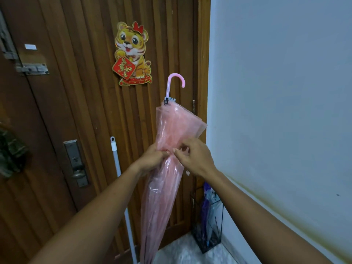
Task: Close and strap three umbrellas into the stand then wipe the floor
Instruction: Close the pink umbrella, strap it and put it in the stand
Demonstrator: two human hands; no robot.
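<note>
Head view: a closed pink translucent umbrella (167,149) stands nearly upright before a wooden door (85,111), hooked handle at top, tip near the floor. The left hand (152,159) clamps the gathered canopy at mid-length; the right hand (194,159), just beside, pinches what seems the strap. The wire umbrella stand (207,221) sits lower right.

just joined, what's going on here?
A person holds a closed pink umbrella upright, handle up, in front of a wooden door. Both hands, left and right, pinch its folds mid-canopy, seemingly fastening the strap. The stand in the corner already holds umbrellas. A mop handle leans on the door.
</note>
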